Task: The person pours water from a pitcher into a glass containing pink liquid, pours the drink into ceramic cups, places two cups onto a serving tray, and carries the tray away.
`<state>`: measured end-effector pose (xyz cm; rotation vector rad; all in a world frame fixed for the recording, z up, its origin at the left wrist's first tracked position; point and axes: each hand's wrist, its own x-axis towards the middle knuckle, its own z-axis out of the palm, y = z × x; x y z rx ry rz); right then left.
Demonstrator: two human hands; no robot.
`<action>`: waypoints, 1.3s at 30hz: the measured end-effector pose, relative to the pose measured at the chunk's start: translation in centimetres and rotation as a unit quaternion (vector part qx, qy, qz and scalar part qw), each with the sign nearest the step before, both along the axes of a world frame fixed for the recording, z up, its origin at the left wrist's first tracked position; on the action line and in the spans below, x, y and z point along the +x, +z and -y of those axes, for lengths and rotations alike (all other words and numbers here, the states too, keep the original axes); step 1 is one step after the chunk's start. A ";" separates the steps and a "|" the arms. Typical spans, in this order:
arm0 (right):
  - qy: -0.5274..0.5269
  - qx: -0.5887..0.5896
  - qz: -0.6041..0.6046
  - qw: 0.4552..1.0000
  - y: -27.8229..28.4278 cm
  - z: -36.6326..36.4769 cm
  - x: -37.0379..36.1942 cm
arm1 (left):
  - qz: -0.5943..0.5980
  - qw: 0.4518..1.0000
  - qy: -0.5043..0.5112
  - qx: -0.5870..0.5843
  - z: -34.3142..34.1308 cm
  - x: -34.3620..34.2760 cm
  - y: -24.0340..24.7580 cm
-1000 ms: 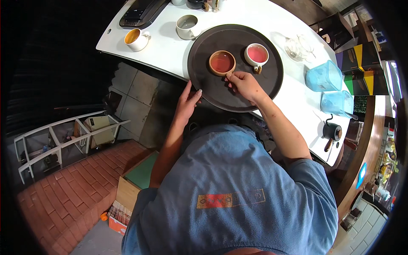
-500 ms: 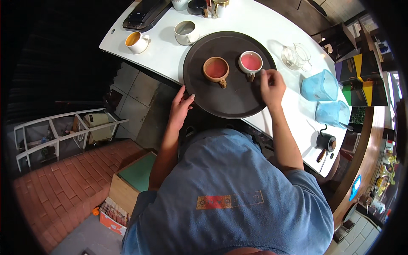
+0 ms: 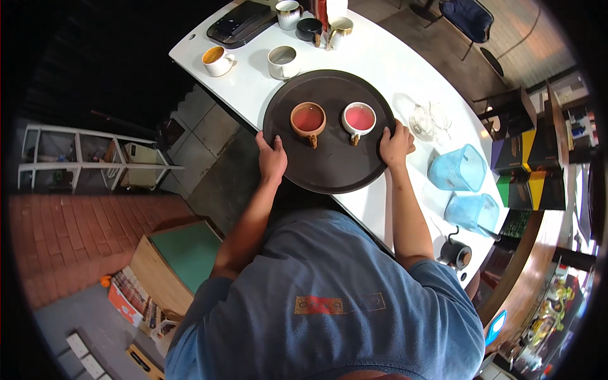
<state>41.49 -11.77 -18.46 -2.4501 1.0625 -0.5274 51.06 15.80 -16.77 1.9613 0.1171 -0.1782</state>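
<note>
A round dark brown serving tray lies between my hands, overlapping the near edge of the white table. My left hand grips its left rim, thumb on top and the other fingers mostly hidden beneath. At the right rim, my right hand is closed on the tray, its thumb over the edge. On the tray stand a brown cup at the left and a white cup at the right. Both are upright and hold pinkish-red liquid, with their handles turned toward me.
The white table bears a white mug with an orange inside, a grey-and-white cup, a black scale-like device, clear glassware, blue translucent containers and a dark kettle. A green-topped wooden box stands lower left.
My right hand has moved from beside the white cup onto the tray's right rim. My left hand has a fuller hold on the left rim. The view has shifted and turned.
</note>
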 end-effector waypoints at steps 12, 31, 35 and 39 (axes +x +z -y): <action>0.065 0.084 0.112 0.988 0.8 -2.5 -1.4 | 0.082 0.993 0.079 -0.011 -3.9 -3.5 -0.8; 0.176 0.662 0.237 0.689 11.6 -23.6 9.5 | 0.124 0.965 0.223 -0.056 -26.2 -1.0 6.3; 0.214 0.647 0.240 0.691 12.6 -29.9 13.5 | 0.118 0.961 0.250 -0.020 -32.2 2.1 7.2; 0.233 0.664 0.230 0.672 12.3 -35.0 17.8 | 0.107 0.964 0.233 -0.070 -36.9 5.8 9.6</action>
